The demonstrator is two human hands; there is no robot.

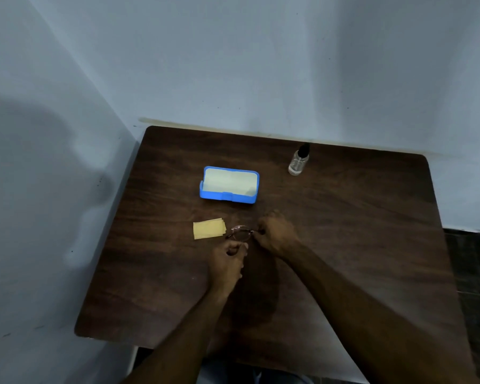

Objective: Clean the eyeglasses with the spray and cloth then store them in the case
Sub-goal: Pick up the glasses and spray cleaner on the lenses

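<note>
Holding the eyeglasses [241,233] just right of the yellow cloth [209,229], with our right hand [275,234] pinching the frame and our left hand [230,257] curled beneath, we should grip rims only, sparing lenses.

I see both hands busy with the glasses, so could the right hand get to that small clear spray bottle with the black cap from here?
Probably yes. The clear spray bottle stands upright on the bare brown wooden table, nothing between it and the right hand, which would first have to let go of the thin-rimmed eyeglasses.
</note>
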